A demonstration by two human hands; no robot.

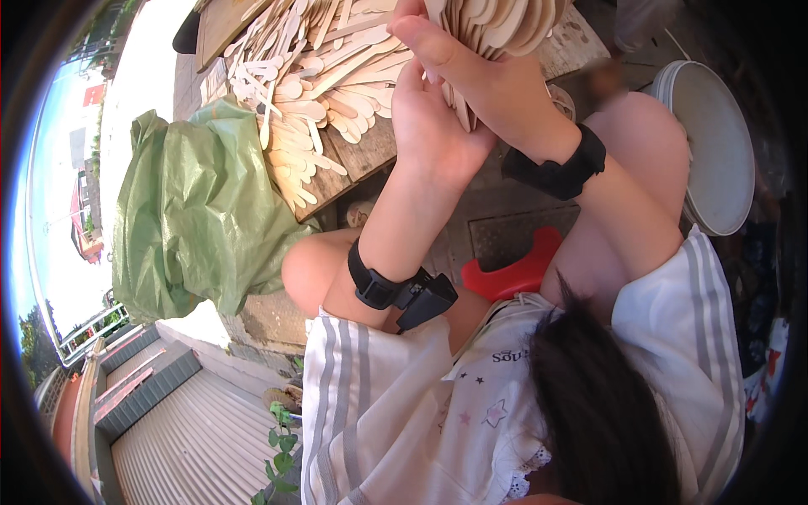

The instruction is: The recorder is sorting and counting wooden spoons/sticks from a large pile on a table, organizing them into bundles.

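Observation:
A thick fanned bundle of pale wooden spoons is gripped between my two hands at the top of the view, above the near edge of a wooden table. My left hand cups the lower, narrow ends from the left, fingers curled. Crossing the bundle from the right, my right hand is closed around it, and its thumb side lies over the spoons. Some fingertips are hidden behind the bundle. To the left of my hands, a loose heap of wooden spoons covers the tabletop, pointing many ways.
A green woven sack hangs at the table's left side. On the right stands a white bucket. Below my forearms is a red plastic stool, between my bare knees. Each wrist wears a black strap device.

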